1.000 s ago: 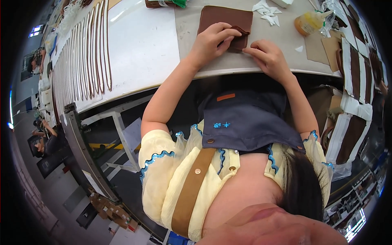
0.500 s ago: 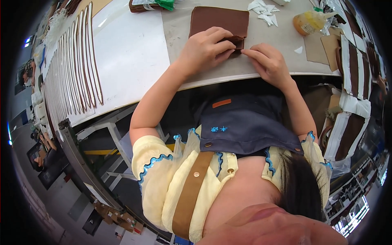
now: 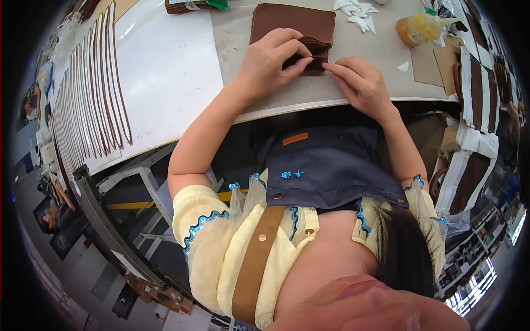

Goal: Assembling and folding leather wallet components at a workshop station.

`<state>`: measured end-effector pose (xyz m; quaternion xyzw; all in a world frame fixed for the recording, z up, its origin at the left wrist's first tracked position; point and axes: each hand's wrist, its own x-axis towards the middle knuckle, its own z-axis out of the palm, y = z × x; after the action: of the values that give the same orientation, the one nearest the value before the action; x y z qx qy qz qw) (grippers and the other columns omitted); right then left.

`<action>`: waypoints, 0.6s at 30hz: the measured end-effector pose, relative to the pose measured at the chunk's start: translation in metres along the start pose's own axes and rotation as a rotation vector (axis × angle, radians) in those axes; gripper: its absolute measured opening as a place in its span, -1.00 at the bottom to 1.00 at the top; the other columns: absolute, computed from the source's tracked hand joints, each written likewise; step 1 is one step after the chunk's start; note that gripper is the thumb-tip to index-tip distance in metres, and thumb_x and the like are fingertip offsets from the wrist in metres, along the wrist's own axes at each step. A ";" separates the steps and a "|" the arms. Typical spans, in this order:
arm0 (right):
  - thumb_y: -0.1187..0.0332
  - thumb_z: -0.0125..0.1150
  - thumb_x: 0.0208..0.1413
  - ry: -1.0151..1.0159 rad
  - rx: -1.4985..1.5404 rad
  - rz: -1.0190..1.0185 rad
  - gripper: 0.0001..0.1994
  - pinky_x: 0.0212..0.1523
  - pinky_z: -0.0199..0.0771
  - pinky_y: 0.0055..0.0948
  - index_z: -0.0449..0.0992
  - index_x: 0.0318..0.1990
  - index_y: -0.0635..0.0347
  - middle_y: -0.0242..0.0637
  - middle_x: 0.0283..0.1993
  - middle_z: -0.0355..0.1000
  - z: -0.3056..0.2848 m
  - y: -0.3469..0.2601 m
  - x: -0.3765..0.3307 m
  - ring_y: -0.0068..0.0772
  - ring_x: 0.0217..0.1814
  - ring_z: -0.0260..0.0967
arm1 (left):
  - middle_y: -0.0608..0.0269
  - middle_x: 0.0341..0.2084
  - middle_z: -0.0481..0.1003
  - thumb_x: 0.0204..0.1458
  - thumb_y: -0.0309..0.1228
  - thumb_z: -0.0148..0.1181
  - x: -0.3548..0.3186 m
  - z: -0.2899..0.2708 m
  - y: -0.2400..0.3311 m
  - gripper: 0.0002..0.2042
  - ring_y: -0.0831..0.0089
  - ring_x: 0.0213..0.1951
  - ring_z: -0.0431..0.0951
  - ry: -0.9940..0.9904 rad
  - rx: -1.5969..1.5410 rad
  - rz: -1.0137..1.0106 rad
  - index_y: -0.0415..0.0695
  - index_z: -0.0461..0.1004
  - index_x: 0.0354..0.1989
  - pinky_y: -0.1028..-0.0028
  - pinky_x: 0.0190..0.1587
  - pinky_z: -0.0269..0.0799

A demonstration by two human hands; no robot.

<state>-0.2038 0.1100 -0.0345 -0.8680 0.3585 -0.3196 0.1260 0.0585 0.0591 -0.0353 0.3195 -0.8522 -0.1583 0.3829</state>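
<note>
Leather (image 3: pixel 292 22) gaping wider, left hand (image 3: pixel 268 62) pinching it, right hand (image 3: pixel 361 85) half-curled alongside, hold unclear

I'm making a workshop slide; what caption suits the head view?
Left hand pinching a brown wallet-like piece, right hand at its edge, yellowish bottle nearby.

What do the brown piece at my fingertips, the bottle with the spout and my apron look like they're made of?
Brown piece: leather or imitation leather, smooth and fairly matte; its thin, flexible layers part near the edge.
Bottle: probably translucent plastic; amber contents seem to show through.
Apron: dull navy fabric, likely woven, judging by its soft folds; fibre unclear.
</note>
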 end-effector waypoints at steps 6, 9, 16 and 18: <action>0.56 0.38 0.08 0.007 -0.011 -0.004 -0.63 -0.13 0.56 -0.20 0.64 0.08 0.20 -0.21 -0.16 0.53 0.001 0.001 -0.001 -0.13 -0.15 0.54 | 0.21 -0.21 0.64 0.01 -0.37 0.56 0.001 -0.002 -0.003 -0.82 0.17 -0.04 0.67 0.002 -0.035 -0.002 -0.07 0.61 -0.35 0.25 -0.05 0.62; 0.55 0.38 0.09 0.002 -0.003 0.008 -0.64 -0.14 0.55 -0.20 0.63 0.08 0.20 -0.21 -0.16 0.53 0.002 0.001 -0.001 -0.12 -0.16 0.53 | 0.22 -0.25 0.64 0.04 -0.37 0.55 0.001 -0.004 -0.004 -0.82 0.17 -0.05 0.67 -0.011 -0.118 -0.051 -0.08 0.61 -0.32 0.26 -0.06 0.62; 0.53 0.37 0.11 0.012 -0.013 0.002 -0.65 -0.14 0.55 -0.20 0.63 0.09 0.20 -0.21 -0.16 0.53 0.004 0.001 0.000 -0.12 -0.16 0.54 | 0.27 -0.25 0.63 0.09 -0.47 0.47 0.003 -0.001 -0.002 -0.84 0.21 -0.10 0.66 0.043 -0.249 -0.113 -0.02 0.67 -0.17 0.29 -0.10 0.61; 0.53 0.37 0.12 0.010 -0.014 0.008 -0.65 -0.14 0.56 -0.19 0.63 0.09 0.19 -0.21 -0.16 0.53 0.004 0.001 0.000 -0.11 -0.16 0.54 | 0.29 -0.22 0.61 0.09 -0.49 0.45 0.001 -0.004 -0.004 -0.81 0.24 -0.14 0.64 -0.059 -0.065 0.013 0.04 0.70 -0.13 0.32 -0.11 0.60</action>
<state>-0.2019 0.1097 -0.0383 -0.8658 0.3649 -0.3208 0.1193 0.0631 0.0554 -0.0341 0.2966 -0.8596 -0.1927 0.3687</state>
